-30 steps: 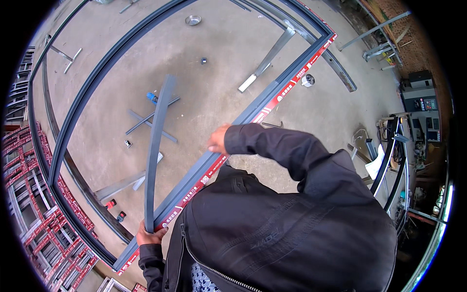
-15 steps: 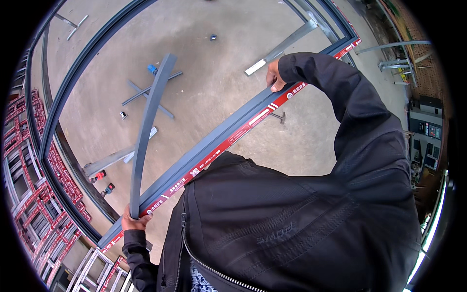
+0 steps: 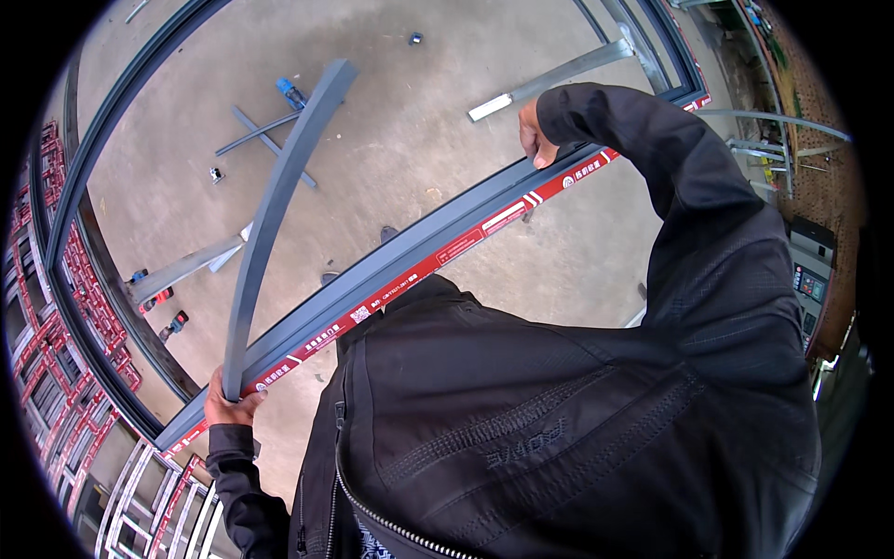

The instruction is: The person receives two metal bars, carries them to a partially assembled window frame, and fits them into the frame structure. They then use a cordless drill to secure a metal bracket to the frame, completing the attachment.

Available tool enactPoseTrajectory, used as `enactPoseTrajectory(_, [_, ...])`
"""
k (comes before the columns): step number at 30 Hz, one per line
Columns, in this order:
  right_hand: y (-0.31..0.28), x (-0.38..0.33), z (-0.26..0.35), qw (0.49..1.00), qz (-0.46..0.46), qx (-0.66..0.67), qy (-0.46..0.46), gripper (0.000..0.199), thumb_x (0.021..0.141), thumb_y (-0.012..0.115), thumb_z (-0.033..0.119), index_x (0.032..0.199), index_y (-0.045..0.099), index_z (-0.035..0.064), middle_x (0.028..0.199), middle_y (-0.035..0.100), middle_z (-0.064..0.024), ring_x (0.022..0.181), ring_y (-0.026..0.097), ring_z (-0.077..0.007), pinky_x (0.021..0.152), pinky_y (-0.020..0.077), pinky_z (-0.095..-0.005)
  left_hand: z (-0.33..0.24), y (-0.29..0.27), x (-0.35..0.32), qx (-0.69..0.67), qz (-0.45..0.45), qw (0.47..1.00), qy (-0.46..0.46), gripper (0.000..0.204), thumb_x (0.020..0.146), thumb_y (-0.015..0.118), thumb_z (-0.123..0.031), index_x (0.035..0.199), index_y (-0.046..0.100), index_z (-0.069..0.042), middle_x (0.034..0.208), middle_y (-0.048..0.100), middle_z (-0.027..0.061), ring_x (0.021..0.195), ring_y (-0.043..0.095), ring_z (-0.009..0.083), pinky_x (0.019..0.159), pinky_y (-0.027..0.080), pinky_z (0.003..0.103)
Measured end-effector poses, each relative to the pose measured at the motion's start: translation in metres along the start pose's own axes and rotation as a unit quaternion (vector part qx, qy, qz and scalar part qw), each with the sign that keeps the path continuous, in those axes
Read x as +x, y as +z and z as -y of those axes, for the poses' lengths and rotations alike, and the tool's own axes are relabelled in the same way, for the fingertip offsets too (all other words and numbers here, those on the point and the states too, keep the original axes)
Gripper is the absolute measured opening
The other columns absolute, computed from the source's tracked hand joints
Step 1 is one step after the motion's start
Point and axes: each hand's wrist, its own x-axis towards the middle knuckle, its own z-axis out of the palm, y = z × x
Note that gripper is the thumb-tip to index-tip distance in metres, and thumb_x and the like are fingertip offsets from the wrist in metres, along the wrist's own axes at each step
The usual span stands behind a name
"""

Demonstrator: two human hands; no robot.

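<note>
My left hand grasps the grey bar by its near end, against the frame; my right hand bends onto the frame, its grip unclear. The frame's far side is cut off.

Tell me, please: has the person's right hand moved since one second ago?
Yes. Judged against the grey frame, the right hand has moved along its red-striped near side, toward the frame's upper-right corner.
</note>
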Motion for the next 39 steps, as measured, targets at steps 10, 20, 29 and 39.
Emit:
enactPoseTrajectory(10, [0.02,-0.005,-0.004,0.996,-0.089,-0.009,0.015,0.036,0.082,0.086,0.023,0.111,0.079,0.0027,0.097,0.078,-0.0164,0.094,0.074,-0.0271,0.081,0.055,-0.0385,-0.024,-0.003,-0.005,0.079,-0.007,0.996,0.029,0.074,0.063,0.091,-0.002,0.131,0.061,-0.003,0.122,0.068,0.0133,0.111,0.066,0.0307,0.101,0.051,0.036])
enactPoseTrajectory(20, [0.027,-0.014,0.003,0.989,-0.142,0.006,0.027,0.038,0.079,0.086,0.018,0.112,0.078,0.0017,0.099,0.077,-0.0178,0.094,0.074,-0.0285,0.082,0.0555,-0.0383,-0.016,0.0,-0.011,0.136,-0.042,0.986,0.081,0.076,0.066,0.09,-0.009,0.134,0.058,-0.001,0.133,0.064,0.0187,0.122,0.063,0.0381,0.105,0.05,0.04])
enactPoseTrajectory(29, [0.031,-0.016,0.005,0.988,-0.151,0.017,0.022,0.038,0.079,0.086,0.018,0.112,0.078,0.0005,0.099,0.077,-0.0173,0.094,0.074,-0.0288,0.083,0.0554,-0.0387,-0.025,-0.003,-0.009,0.143,-0.036,0.987,0.058,0.075,0.066,0.09,-0.008,0.134,0.059,-0.002,0.13,0.065,0.0185,0.121,0.064,0.0376,0.104,0.051,0.039])
enactPoseTrajectory(39, [0.027,-0.017,0.004,0.989,-0.132,0.019,0.056,0.04,0.081,0.086,0.021,0.115,0.077,0.001,0.102,0.078,-0.0161,0.096,0.072,-0.0269,0.085,0.0554,-0.0375,-0.04,0.015,-0.008,0.098,-0.033,0.993,0.056,0.076,0.066,0.092,-0.011,0.134,0.06,-0.003,0.127,0.067,0.017,0.118,0.066,0.0355,0.103,0.051,0.04])
